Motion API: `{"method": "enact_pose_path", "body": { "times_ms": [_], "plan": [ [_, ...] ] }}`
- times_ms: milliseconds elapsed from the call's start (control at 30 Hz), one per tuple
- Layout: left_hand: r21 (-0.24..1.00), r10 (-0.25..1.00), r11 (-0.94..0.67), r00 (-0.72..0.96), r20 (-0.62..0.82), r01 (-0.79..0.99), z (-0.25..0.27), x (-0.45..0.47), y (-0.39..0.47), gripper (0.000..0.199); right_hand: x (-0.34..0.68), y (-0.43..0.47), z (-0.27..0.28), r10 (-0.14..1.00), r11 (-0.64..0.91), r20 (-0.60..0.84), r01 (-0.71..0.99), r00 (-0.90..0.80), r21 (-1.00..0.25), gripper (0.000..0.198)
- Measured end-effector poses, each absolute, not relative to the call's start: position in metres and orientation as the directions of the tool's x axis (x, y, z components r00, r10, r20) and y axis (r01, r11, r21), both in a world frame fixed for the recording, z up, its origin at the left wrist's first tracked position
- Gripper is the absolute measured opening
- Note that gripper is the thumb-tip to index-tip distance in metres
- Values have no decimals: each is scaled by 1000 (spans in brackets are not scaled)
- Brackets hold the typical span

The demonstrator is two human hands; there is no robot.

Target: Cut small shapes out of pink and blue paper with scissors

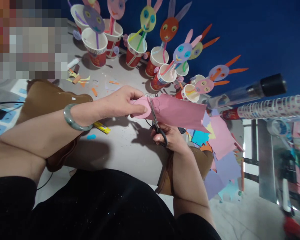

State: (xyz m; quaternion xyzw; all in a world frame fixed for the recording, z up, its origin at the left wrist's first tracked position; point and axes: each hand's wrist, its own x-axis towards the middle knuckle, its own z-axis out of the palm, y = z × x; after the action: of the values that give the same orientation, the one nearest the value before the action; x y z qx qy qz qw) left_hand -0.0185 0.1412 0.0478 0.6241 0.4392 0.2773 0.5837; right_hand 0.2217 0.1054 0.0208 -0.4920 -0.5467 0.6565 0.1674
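Observation:
My left hand (131,102) pinches the left end of a sheet of pink paper (181,111), thumb on top, at a rounded pink piece. Small outlines are drawn on the sheet just right of the blades. In my right hand (171,137) is a pair of scissors (153,115) with dark handles, its blades pointing away from me across the paper near my left thumb. Whether the rounded piece is still joined to the sheet I cannot tell. Below my left wrist, a yellow glue stick or marker-like item (102,128) lies on the table beside a small blue scrap (91,137).
Red and white paper cups (94,50) holding straws with paper rabbit faces (169,29) line the table's far side. Stacked cups (275,106) and a clear tube with a black cap (272,85) lie right. Coloured paper (222,166) is piled at the right edge; scraps (77,78) lie left.

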Motion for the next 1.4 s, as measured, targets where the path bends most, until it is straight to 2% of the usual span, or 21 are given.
{"method": "enact_pose_path", "body": {
  "times_ms": [300, 833, 1133, 1400],
  "plan": [
    [983, 863, 80, 483, -150, 162, 42, -16, 142, 16, 220, 106, 11, 761, -321, -427, 287, -488, -902, 63],
    [981, 857, 98, 487, -170, 169, 45, -16, 141, 16, 220, 106, 10, 753, -308, -417, 287, -508, -907, 62],
    [979, 879, 87, 450, -162, 182, 44, -15, 139, 11, 215, 104, 7, 750, -239, -341, 248, -567, -939, 62],
    [975, 852, 182, 474, -222, 129, 44, -11, 136, 7, 212, 101, 1, 757, -235, -301, 188, -580, -954, 58]
  ]
}}
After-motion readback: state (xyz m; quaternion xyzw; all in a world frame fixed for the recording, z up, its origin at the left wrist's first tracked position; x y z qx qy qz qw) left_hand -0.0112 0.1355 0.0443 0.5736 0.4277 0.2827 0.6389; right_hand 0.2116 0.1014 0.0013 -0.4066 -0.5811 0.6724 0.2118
